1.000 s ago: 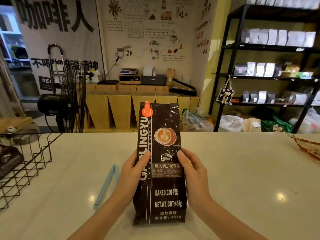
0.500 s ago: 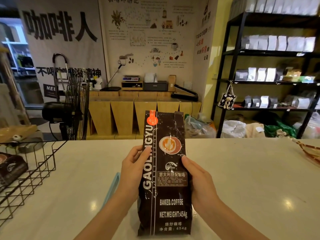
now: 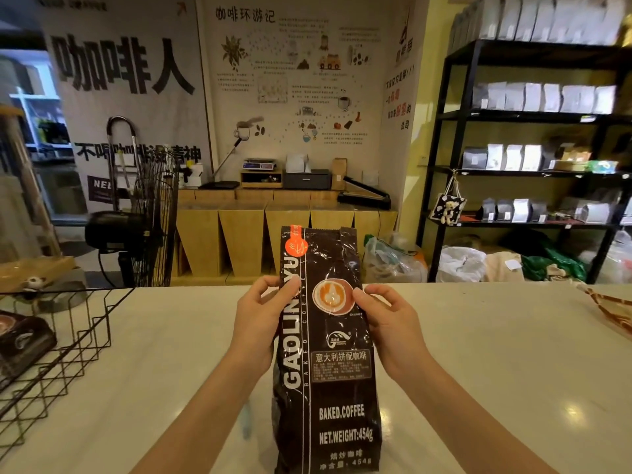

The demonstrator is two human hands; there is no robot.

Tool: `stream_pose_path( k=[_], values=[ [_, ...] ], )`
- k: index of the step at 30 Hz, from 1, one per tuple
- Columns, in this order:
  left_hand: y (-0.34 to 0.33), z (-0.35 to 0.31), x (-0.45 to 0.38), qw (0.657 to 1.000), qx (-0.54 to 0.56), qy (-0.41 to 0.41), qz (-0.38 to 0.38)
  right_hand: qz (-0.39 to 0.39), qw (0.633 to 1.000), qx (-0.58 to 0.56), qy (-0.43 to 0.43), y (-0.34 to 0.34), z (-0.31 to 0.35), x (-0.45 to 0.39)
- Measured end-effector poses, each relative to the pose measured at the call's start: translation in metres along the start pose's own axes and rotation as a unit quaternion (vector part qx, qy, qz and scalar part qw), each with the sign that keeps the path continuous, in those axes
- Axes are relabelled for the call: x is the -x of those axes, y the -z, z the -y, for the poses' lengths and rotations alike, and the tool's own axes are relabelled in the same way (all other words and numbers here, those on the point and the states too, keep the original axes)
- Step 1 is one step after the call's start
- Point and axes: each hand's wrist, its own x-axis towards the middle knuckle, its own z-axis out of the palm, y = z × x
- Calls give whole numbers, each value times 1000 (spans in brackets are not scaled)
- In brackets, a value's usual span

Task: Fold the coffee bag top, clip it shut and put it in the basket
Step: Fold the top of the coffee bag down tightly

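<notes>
A tall dark brown coffee bag [image 3: 328,398] stands upright on the white counter [image 3: 496,364], its flat top unfolded. My left hand [image 3: 261,319] grips its left edge and my right hand [image 3: 386,319] grips its right edge, both at about the height of the cup logo. A black wire basket [image 3: 68,336] sits at the counter's left end with another dark coffee bag [image 3: 20,340] inside. The light blue clip is mostly hidden behind my left forearm; a blurred sliver [image 3: 245,422] shows beside the bag.
A brown patterned wrapper [image 3: 608,309] lies at the counter's right edge. Beyond the counter stand a black floor fan [image 3: 143,220], wooden cabinets and black shelving [image 3: 533,165] stocked with bags.
Both hands have slid up the bag's sides from its middle to near the cup logo. The camera has tipped down and closer, so the clip is now covered by my left forearm.
</notes>
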Motion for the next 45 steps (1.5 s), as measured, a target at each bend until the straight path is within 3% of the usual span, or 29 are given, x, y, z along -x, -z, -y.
stream_pose_path(
  k=[6, 14, 17, 21, 32, 34, 38, 40, 45],
  values=[
    [0, 2, -2, 1000, 8, -13, -13, -8, 1000, 4, 4, 3, -4, -3],
    [-1, -1, -4, 999, -9, -47, 14, 91, 994, 61, 3, 5, 13, -12],
    [-3, -5, -6, 999, -21, -23, 34, 128, 986, 107, -5, 4, 20, -14],
    [-10, -15, -12, 997, -33, 22, 69, 123, 984, 127, 10, 1, 25, -17],
    [-17, -20, -24, 996, -41, 66, 44, 116, 978, 169, 44, -6, 31, -21],
    [-18, -19, -24, 997, -56, 42, 37, 127, 976, 152, 86, -5, 28, -22],
    [-14, -17, -26, 990, -90, -86, 62, 176, 948, 199, 178, -5, 28, -19],
    [-12, -18, -27, 981, -111, -121, 103, 189, 942, 219, 172, -4, 33, -20],
    [-9, -29, -27, 973, -170, -94, 124, 231, 929, 269, 111, 1, 51, -28]
  ],
)
